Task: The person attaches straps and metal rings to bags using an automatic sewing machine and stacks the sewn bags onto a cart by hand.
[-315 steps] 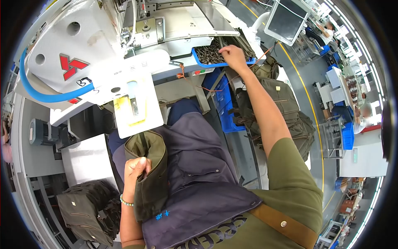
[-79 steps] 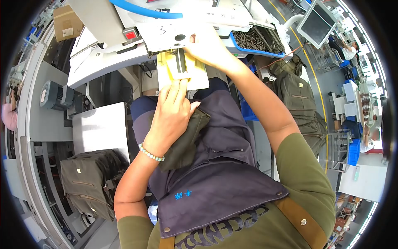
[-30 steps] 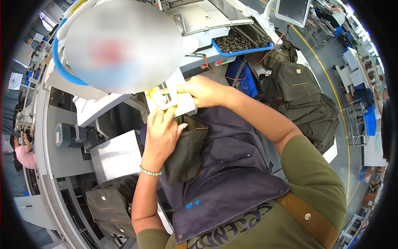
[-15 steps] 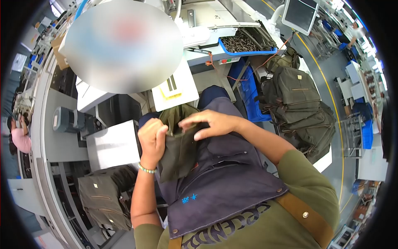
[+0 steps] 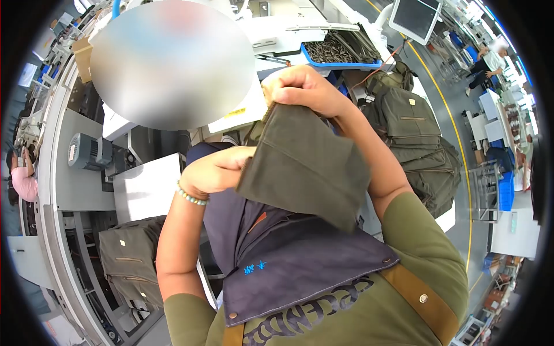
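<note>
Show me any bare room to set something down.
The white surface is bare between the grey cylindrical motor, left hand and lower-left olive bags. Crowded: the blue tray of dark pieces and the white bench largely under other olive bags.

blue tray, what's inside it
The tray holds a heap of small dark pieces, with long dark strips towards the right. What lies beneath them is covered.

Centre: pouch is matt woven-look cloth. Apron below is matt cloth, creased; strap lower right has a smooth brown finish with a shiny metal-look snap. Tray, upper centre-right, is smooth blue plastic.
</note>
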The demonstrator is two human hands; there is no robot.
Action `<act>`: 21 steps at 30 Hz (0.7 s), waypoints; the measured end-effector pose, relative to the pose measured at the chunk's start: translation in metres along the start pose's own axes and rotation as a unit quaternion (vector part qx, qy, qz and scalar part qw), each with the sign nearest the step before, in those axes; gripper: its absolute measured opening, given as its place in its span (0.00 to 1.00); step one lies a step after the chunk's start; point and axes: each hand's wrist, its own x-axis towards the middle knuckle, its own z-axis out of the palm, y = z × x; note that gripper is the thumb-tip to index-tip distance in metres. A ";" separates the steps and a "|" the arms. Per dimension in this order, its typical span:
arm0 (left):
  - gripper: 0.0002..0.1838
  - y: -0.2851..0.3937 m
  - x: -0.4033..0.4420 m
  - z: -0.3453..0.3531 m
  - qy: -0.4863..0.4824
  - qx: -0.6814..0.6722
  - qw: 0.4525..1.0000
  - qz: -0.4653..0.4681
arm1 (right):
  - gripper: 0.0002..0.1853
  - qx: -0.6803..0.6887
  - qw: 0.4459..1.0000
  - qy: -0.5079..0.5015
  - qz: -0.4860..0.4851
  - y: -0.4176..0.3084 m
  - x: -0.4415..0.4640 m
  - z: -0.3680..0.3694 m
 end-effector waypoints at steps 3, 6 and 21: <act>0.25 -0.029 0.019 0.010 -0.122 -0.072 0.989 0.051 | 0.20 0.010 0.999 -0.040 0.008 -0.014 0.004 0.015; 0.24 -0.041 0.021 0.014 -0.086 -0.073 0.992 0.057 | 0.18 0.002 0.997 -0.077 -0.032 -0.014 0.006 0.023; 0.12 0.019 -0.018 -0.024 0.208 -0.045 0.976 -0.050 | 0.15 -0.069 0.995 0.065 0.021 -0.025 -0.013 0.010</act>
